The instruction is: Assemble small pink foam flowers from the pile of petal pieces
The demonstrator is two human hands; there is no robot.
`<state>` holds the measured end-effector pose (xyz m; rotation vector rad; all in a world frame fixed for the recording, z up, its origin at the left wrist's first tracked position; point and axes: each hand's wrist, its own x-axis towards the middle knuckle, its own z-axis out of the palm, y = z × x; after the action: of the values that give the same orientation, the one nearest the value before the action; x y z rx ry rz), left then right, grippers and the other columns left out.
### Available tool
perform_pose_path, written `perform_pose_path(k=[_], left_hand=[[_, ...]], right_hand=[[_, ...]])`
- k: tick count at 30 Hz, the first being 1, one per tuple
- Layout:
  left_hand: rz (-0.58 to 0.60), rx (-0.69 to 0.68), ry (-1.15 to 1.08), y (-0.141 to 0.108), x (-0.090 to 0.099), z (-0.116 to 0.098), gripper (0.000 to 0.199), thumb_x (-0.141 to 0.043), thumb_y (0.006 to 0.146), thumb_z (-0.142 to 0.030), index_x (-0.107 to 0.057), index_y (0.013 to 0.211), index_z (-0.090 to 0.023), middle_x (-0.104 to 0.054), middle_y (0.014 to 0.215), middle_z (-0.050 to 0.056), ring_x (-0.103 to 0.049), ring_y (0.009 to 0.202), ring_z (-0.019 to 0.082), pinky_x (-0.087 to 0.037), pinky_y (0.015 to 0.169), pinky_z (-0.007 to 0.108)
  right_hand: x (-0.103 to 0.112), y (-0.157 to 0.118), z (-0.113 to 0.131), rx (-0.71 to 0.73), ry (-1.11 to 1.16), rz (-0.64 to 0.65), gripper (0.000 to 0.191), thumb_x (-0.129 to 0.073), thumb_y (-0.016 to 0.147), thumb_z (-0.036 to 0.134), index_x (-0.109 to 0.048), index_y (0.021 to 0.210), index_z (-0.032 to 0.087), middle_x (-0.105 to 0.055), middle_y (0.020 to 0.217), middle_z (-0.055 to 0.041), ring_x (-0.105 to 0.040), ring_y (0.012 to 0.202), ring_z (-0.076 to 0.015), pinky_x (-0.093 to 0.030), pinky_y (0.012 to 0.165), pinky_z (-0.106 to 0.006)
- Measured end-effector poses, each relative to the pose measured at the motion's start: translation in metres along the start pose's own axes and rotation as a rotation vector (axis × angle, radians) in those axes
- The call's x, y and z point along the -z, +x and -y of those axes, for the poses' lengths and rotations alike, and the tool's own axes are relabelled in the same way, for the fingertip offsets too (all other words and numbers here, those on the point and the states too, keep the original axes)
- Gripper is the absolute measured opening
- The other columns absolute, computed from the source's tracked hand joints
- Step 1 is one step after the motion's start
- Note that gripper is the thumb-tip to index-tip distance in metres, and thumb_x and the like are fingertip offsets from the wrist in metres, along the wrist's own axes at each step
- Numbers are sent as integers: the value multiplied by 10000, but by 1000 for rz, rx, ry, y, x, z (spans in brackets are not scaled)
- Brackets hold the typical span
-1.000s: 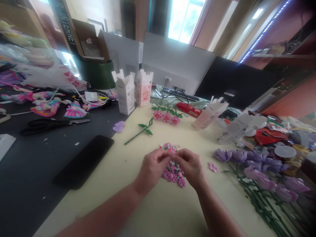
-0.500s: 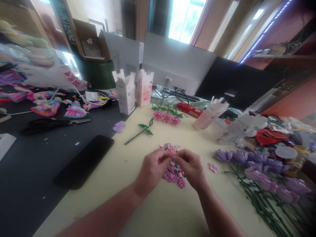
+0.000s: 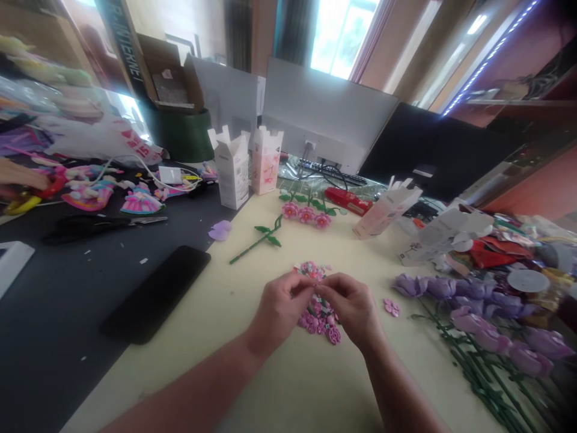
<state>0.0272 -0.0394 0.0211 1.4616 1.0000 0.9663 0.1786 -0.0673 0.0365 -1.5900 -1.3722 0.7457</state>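
Observation:
My left hand [image 3: 285, 304] and my right hand [image 3: 350, 304] meet fingertip to fingertip above a pile of small pink and green toy flower pieces [image 3: 319, 320]. Both are closed in a pinch on something tiny, and the fingers hide what it is. Just right of my right hand lies a pink petal piece [image 3: 392, 307]. Beyond my hands a green leafy toy stem [image 3: 256, 245] lies on the cream table. Behind it are several finished pink toy flowers [image 3: 306, 213].
Purple toy roses [image 3: 435, 285] with green stems lie at right. White boxes [image 3: 234, 174] stand at the back, near monitors [image 3: 324, 108]. On the dark table at left are a phone [image 3: 157, 294] and black scissors [image 3: 90, 227]. Another person's hand [image 3: 22, 174] holds red-and-yellow scissors [image 3: 33, 195].
Another person's hand with red-and-yellow scissors has come in at the far left. My two hands hold the same pinch, and the view has shifted slightly.

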Motion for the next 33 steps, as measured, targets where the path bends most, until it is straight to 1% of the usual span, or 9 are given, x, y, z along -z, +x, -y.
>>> perform_pose_path(k=[2,5,7,11,16,22,28,33], left_hand=[[11,41,-48,0,0,1,228,-604,822,-338,-696,934,-163,-704,795,44,-646,741,180,-512,646,265],[16,74,-109,2,0,3,242,-619,813,-354,-696,941,-164,-713,833,53,-652,789,193,-523,698,278],[11,75,-127,3,-1,5,239,-625,808,-353,-699,936,-164,-714,838,53,-651,800,193,-523,720,280],[-1,61,-131,5,-1,8,228,-631,805,-353,-703,920,-171,-713,812,41,-648,780,185,-523,712,271],[-7,47,-116,4,0,7,209,-626,808,-337,-700,908,-169,-706,800,33,-643,770,175,-515,701,256],[-24,17,-32,3,0,3,184,-613,815,-306,-702,897,-167,-702,801,28,-637,761,165,-502,690,242],[-34,-11,7,1,-1,3,186,-593,826,-302,-702,889,-165,-693,788,27,-629,747,161,-491,677,242],[-19,5,-30,-2,-2,4,226,-593,825,-331,-701,901,-147,-687,780,40,-624,714,158,-488,639,240]], right_hand=[[-1,-1,0,29,-10,-26,91,-684,751,262,-675,705,184,-614,597,10,-514,542,-123,-412,505,-232],[-4,-2,-1,83,-39,-50,57,-674,765,241,-682,733,194,-660,667,-6,-579,614,-148,-461,575,-252],[-5,-3,-2,119,-54,-62,44,-669,776,238,-692,764,203,-682,714,-13,-611,654,-160,-486,611,-262],[-6,-4,-4,186,-52,-70,63,-662,797,258,-712,815,222,-710,786,-19,-648,716,-170,-514,670,-272],[-7,-5,-3,214,-45,-63,50,-668,796,244,-713,809,226,-698,771,-10,-637,702,-157,-504,648,-257],[-6,-5,-6,172,6,-46,26,-676,784,233,-693,771,218,-679,714,1,-613,678,-156,-491,629,-255],[-4,-4,-2,172,-64,-35,30,-671,781,225,-683,758,210,-676,690,10,-605,639,-141,-472,598,-234],[-1,-5,-1,172,-87,16,54,-646,800,239,-670,767,202,-672,683,7,-603,616,-134,-473,585,-230]])
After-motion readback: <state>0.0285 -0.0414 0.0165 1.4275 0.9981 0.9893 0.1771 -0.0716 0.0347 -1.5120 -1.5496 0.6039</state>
